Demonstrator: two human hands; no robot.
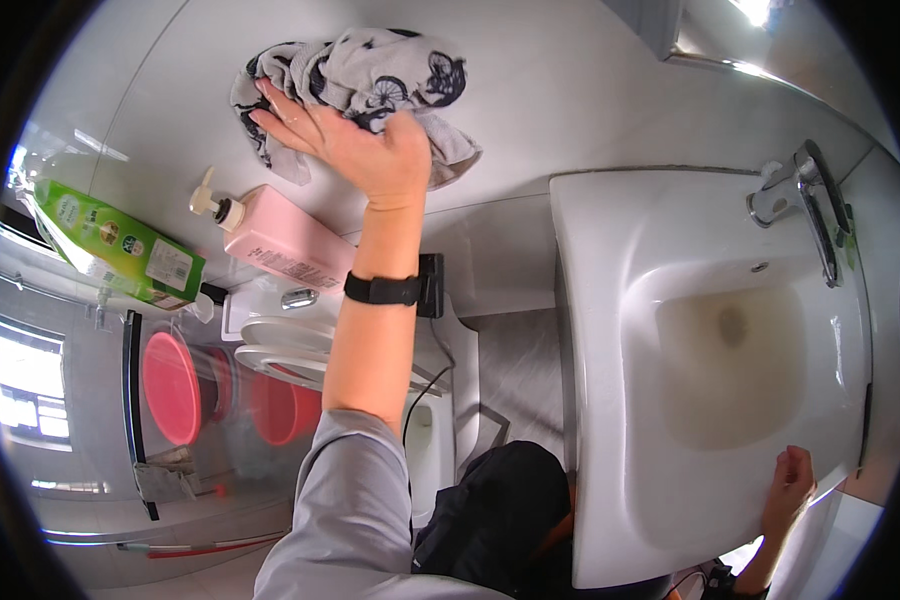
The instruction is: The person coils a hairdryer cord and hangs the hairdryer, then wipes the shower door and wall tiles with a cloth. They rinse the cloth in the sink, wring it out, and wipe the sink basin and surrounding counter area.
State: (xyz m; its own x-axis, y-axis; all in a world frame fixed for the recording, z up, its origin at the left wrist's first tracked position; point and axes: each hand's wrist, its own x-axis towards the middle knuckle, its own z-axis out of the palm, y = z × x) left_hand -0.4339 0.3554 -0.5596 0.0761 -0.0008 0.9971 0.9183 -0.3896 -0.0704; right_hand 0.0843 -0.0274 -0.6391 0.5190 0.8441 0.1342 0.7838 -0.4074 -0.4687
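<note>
Up against the pale wall, my left hand [360,145] presses a grey cloth [370,75] printed with black bicycles. Its fingers lie outstretched across the bunched cloth, and the thumb is bent over its lower edge. A black strap with a small box [428,286] sits on my left forearm. My right hand [788,490] is at the near right rim of the white sink [600,400], its fingers curled in loosely. No object shows in it. Cloudy brownish water [730,380] stands in the basin.
A chrome faucet [810,200] rises at the sink's far right corner. Left of my forearm are a pink pump bottle [290,240] and a green package [120,245]. Beyond them are a white toilet [280,350], pink basins [175,390] and a window [28,385]. A mirror edge [770,50] juts at the upper right.
</note>
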